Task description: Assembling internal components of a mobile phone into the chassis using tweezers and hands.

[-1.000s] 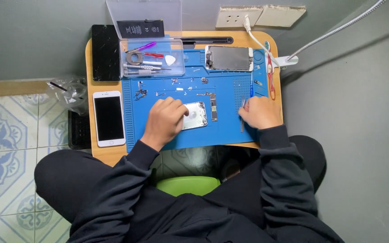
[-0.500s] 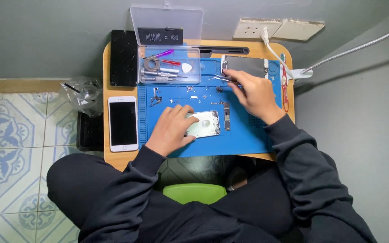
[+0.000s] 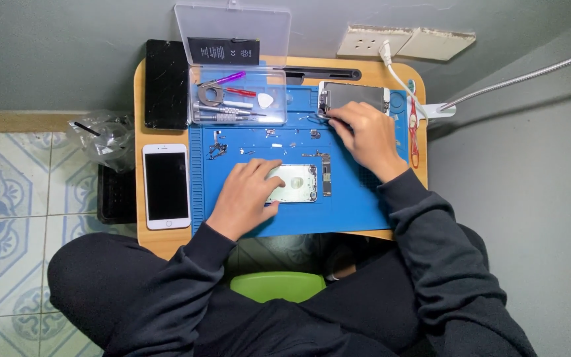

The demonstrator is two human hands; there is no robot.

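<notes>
The left hand [image 3: 246, 198] is laid palm down, its fingers spread and pointing away from the body, the wrist kept straight. The right hand [image 3: 365, 135] is stretched farther forward, its fingers curled together at the tips. Both forearms are covered by dark sleeves and angled inward.

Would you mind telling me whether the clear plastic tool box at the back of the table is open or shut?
Open: the clear plastic tool box has its lid swung back against the wall, exposing the tools inside.
</notes>
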